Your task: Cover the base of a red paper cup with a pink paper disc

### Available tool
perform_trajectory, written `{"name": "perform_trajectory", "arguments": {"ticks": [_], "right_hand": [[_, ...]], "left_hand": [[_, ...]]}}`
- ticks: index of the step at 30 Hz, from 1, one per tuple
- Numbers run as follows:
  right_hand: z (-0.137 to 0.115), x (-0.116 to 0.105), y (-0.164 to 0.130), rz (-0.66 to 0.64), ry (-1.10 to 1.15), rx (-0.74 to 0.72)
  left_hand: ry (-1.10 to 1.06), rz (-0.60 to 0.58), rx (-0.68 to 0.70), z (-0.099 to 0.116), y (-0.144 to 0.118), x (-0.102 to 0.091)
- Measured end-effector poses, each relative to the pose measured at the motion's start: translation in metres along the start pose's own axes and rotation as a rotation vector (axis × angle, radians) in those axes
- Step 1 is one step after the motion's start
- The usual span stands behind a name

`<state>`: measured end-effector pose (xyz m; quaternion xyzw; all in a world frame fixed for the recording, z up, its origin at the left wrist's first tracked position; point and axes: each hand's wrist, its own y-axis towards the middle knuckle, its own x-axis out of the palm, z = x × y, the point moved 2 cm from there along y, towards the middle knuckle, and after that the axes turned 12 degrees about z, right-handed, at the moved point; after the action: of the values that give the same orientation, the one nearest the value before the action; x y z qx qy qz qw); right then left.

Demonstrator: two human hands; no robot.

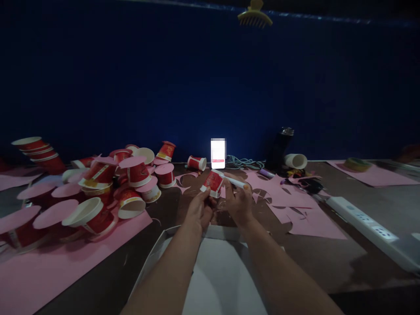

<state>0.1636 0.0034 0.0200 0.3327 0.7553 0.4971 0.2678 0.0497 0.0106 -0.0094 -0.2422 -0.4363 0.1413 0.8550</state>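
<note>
My left hand [199, 212] holds a small red paper cup [212, 183] by its lower edge, in the middle of the view. The cup is tilted. My right hand [239, 199] is closed around a white pen-like tube [233, 181] with an orange spot at its near end. The tube's far end points at the cup's top edge; whether it touches I cannot tell. Below my forearms lies an open white box [226, 271]. Just behind the cup stands a phone [218, 153] with a bright screen.
Several red paper cups [134, 171], many with pink paper discs [55, 214], crowd the left on pink paper [82, 262]. Cut pink sheets [311, 218] and a white power strip [364, 223] lie right. A dark bottle [280, 148] stands behind. A yellow hair claw [255, 16] hangs above.
</note>
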Motion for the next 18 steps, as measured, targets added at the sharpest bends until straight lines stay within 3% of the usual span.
{"name": "perform_trajectory", "arguments": {"ticks": [18], "right_hand": [[0.0015, 0.0007, -0.0009, -0.017, -0.036, 0.019]], "left_hand": [[-0.053, 0.003, -0.032, 0.0008, -0.0002, -0.0003]]}}
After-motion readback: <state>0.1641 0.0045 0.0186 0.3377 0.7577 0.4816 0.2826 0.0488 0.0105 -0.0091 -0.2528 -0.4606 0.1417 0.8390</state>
